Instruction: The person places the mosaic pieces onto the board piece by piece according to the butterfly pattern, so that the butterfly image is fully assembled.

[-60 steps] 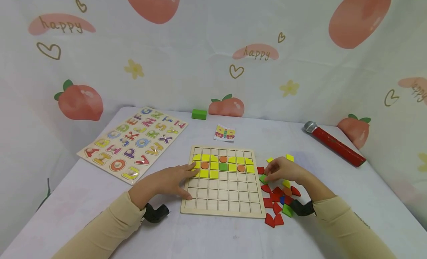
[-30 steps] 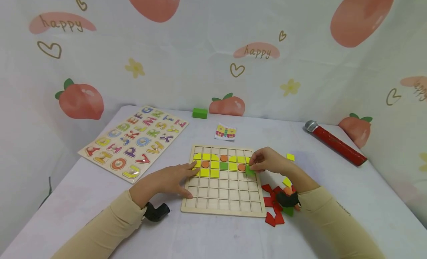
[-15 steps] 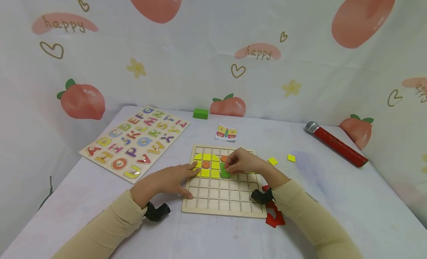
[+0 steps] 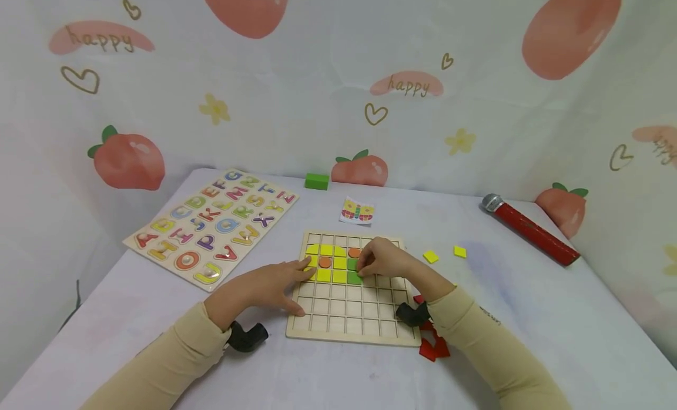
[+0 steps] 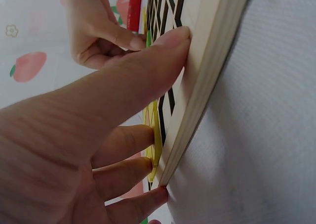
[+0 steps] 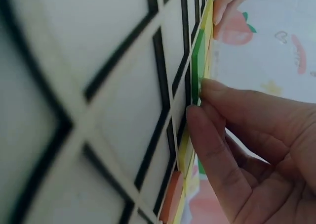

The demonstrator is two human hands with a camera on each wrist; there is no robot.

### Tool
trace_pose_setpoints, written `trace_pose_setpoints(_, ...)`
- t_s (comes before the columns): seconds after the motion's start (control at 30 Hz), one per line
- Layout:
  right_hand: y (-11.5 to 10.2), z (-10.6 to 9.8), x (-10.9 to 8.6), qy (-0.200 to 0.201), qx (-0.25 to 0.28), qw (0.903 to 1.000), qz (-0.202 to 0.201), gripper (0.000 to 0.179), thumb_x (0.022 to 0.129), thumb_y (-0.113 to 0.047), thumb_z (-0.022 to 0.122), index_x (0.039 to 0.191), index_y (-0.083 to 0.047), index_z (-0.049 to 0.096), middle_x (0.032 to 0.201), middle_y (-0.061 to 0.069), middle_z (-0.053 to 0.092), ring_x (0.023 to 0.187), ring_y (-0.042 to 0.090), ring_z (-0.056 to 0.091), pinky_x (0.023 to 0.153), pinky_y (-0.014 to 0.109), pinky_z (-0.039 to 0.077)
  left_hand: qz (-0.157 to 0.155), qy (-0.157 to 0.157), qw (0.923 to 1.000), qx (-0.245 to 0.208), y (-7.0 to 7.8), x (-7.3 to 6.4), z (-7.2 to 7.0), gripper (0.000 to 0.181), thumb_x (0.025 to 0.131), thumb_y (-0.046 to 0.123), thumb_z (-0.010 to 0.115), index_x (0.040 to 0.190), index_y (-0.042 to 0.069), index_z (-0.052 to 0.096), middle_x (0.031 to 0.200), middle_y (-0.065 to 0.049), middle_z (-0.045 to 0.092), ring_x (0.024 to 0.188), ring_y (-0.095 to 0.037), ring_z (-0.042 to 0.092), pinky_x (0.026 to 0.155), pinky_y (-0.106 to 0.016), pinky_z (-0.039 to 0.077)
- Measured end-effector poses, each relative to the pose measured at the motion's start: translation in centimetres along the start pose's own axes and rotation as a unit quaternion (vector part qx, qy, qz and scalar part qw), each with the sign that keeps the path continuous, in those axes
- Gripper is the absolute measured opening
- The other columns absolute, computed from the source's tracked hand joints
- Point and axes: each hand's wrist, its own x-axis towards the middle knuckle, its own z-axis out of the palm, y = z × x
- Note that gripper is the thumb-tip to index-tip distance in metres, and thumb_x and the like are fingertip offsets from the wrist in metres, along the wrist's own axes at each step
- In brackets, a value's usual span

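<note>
A wooden grid board (image 4: 354, 326) lies on the table, its upper rows partly filled with yellow tiles (image 4: 325, 275) and orange discs (image 4: 325, 262). My left hand (image 4: 268, 285) rests on the board's left side, fingers spread, the thumb on the frame. Over the board, my right hand (image 4: 390, 258) pinches the edge of a green square tile (image 4: 354, 278), directly below another green tile (image 4: 352, 264). In the right wrist view this green tile (image 6: 198, 56) sits at the fingertips, slightly proud of the grid. The right hand hides tiles in the board's upper right.
Red tiles (image 4: 435, 346) lie partly under the right forearm. Two yellow tiles (image 4: 445, 254) lie right of the board. Behind it is a butterfly pattern card (image 4: 357, 211). An alphabet board (image 4: 211, 228), a green block (image 4: 317, 181) and a red microphone (image 4: 531, 228) stand around.
My right hand picked a green tile from the loose pile and carried it left to the cell below the other green tile, where it now lies flatter. The left hand stayed put.
</note>
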Motion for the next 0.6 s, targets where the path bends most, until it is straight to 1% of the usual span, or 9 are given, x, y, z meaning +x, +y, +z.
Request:
trace_pose_setpoints(0.1, 0.6, -0.7, -0.3, 0.007, 0.021, 0.9996, 0.018, 0.008, 0.081, -0.012, 0.071, 0.082, -0.004, 0.072, 0.078, 0.003, 0.069, 0.066, 0.008, 0.056, 0.064, 0.021, 0.05, 0.0, 0.001, 1.0, 0.001, 0.0, 0.0, 0.0, 0.082, 0.074, 0.043, 0.075, 0.144, 0.022, 0.037, 0.156, 0.0, 0.022, 0.143, -0.025, 0.024, 0.115, -0.045, 0.025)
trace_pose_setpoints(0.2, 1.7, -1.8, -1.1, 0.031, 0.047, 0.997, 0.053, 0.012, 0.083, -0.016, 0.07, 0.085, -0.005, 0.072, 0.078, 0.004, 0.069, 0.066, 0.012, 0.057, 0.065, 0.025, 0.051, 0.002, 0.003, 1.0, 0.0, 0.1, 0.0, 0.0, 0.082, 0.074, 0.043, 0.075, 0.144, 0.021, 0.038, 0.156, -0.001, 0.022, 0.142, -0.025, 0.024, 0.115, -0.045, 0.026)
trace_pose_setpoints(0.3, 3.6, -3.3, -2.0, 0.062, 0.066, 0.9914, 0.095, 0.018, 0.084, -0.02, 0.07, 0.091, -0.004, 0.071, 0.084, 0.006, 0.069, 0.07, 0.014, 0.06, 0.07, 0.027, 0.053, 0.009, 0.004, 0.9999, -0.003, 0.1, -0.1, 0.0, 0.082, 0.074, 0.043, 0.075, 0.144, 0.019, 0.038, 0.156, -0.002, 0.022, 0.142, -0.026, 0.025, 0.114, -0.046, 0.026)
trace_pose_setpoints(0.43, 6.4, -5.3, -3.4, 0.094, 0.079, 0.9809, 0.151, 0.026, 0.084, -0.023, 0.069, 0.1, -0.002, 0.069, 0.095, 0.009, 0.069, 0.079, 0.014, 0.063, 0.078, 0.03, 0.054, 0.014, 0.002, 0.9999, -0.001, 0.1, 0.0, -0.1, 0.082, 0.075, 0.043, 0.075, 0.144, 0.019, 0.037, 0.156, -0.004, 0.022, 0.142, -0.028, 0.025, 0.114, -0.047, 0.026)
trace_pose_setpoints(0.53, 8.5, -6.4, -4.3, 0.103, 0.082, 0.9746, 0.181, 0.031, 0.085, -0.025, 0.068, 0.105, -0.001, 0.067, 0.099, 0.01, 0.068, 0.082, 0.015, 0.061, 0.08, 0.03, 0.052, 0.013, 0.002, 0.9999, 0.001, 0.0, 0.0, -0.1, 0.083, 0.074, 0.044, 0.075, 0.144, 0.02, 0.037, 0.156, -0.004, 0.022, 0.142, -0.029, 0.025, 0.114, -0.047, 0.026)
trace_pose_setpoints(0.6, 9.7, -6.8, -4.9, 0.103, 0.08, 0.9728, 0.191, 0.034, 0.085, -0.025, 0.067, 0.108, 0.0, 0.066, 0.101, 0.01, 0.067, 0.084, 0.016, 0.059, 0.081, 0.028, 0.051, 0.013, 0.003, 0.9999, -0.002, 0.0, 0.0, -0.1, 0.083, 0.074, 0.043, 0.075, 0.144, 0.019, 0.038, 0.156, -0.004, 0.022, 0.142, -0.029, 0.025, 0.114, -0.048, 0.027)
